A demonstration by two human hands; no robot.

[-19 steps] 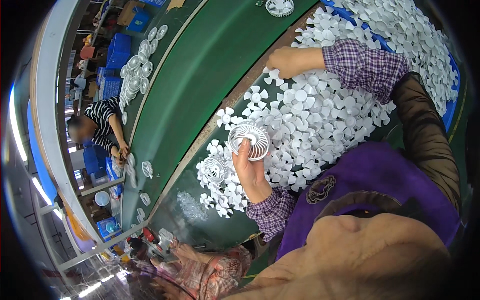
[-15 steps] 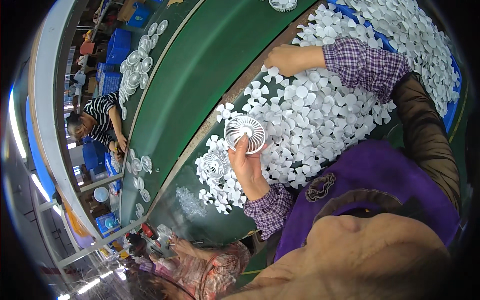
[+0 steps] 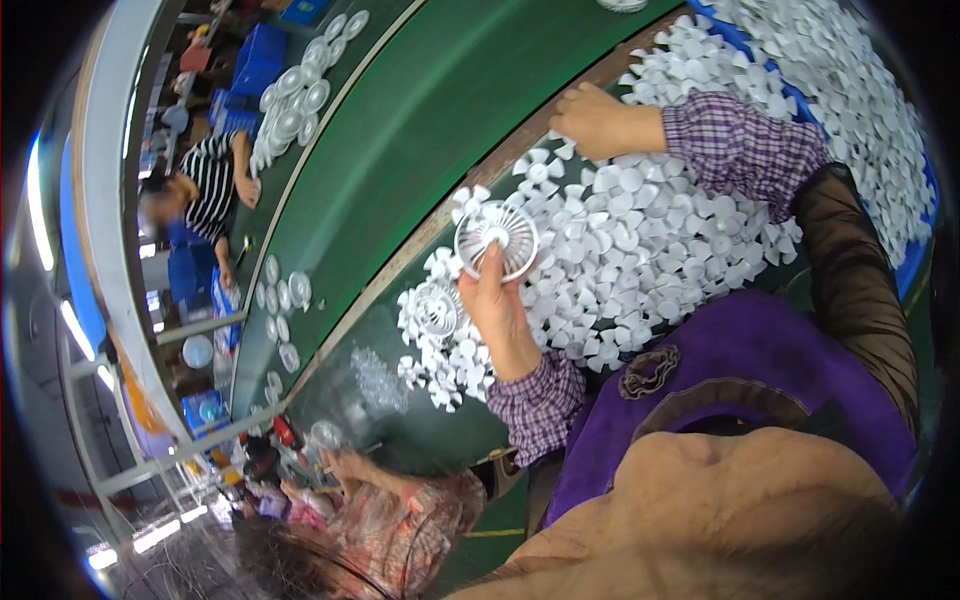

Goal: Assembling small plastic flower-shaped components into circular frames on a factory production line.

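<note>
My left hand [image 3: 495,308] holds a round white fan grille [image 3: 518,240] over the near-left part of a pile of loose parts. Its thumb presses toward the grille's hub, with the fingers underneath. The pile is made of white fan blades [image 3: 640,230], small propeller shapes lying loose on the dark green bench. At the pile's far edge, my right hand [image 3: 605,122] has its fingers curled down, close to a fan blade. The fingertips are partly hidden, so what they grip does not show. Another white grille [image 3: 438,308] lies among the blades left of my left hand.
A green conveyor belt [image 3: 420,130] runs beyond the bench's raised edge. Many more blades fill a blue-rimmed container [image 3: 820,100] at the right. Clear plastic bits [image 3: 378,378] lie on the bench. Co-workers sit across the belt [image 3: 205,195] and at lower left [image 3: 410,520]; round grilles [image 3: 300,100] lie over there.
The view has shifted a little. My left hand keeps the grille, its thumb at the hub. My right hand has drawn slightly nearer, covering more of the blade. The co-worker's hands across the belt have parted.
</note>
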